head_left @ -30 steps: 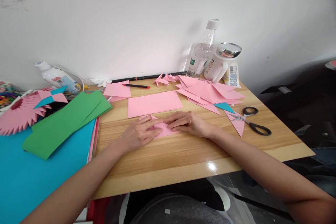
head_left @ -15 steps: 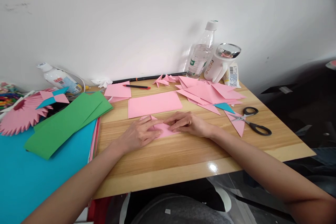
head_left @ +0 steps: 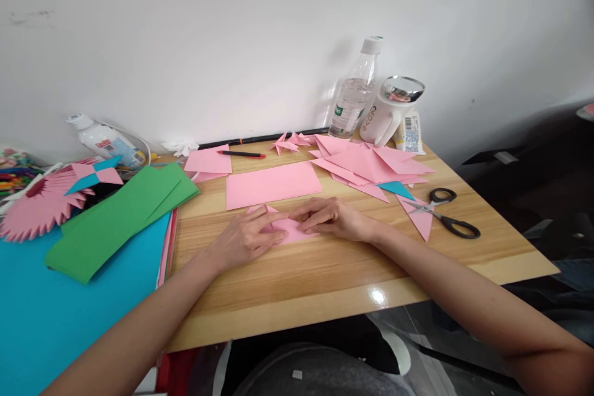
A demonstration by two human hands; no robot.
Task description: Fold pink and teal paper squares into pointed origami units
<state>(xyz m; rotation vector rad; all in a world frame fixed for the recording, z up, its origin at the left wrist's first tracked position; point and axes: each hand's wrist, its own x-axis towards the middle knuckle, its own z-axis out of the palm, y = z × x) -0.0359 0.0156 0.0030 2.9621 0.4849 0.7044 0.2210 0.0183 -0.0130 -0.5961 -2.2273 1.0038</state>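
Observation:
A small piece of folded pink paper [head_left: 291, 232] lies on the wooden table in front of me, partly covered by both hands. My left hand [head_left: 245, 235] presses on its left part, with the thumb and index finger pinning it down. On the right side, my right hand [head_left: 331, 219] grips the paper's edge with curled fingers and the thumb close by. A raised corner shows behind the left fingers. Just beyond the hands rests a stack of pink paper rectangles [head_left: 273, 184].
Pink folded triangles [head_left: 366, 161] are piled at the back right, beside scissors [head_left: 445, 213]. Behind them stand a water bottle [head_left: 353, 96] and a white mug [head_left: 387, 114]. Green paper strips [head_left: 120, 216] lie on blue sheets [head_left: 69, 315] at left. A pen [head_left: 241, 154] rests on the far side.
Hardly anything differs. Both hands keep the same hold on the folded pink paper, and the view has shifted very slightly.

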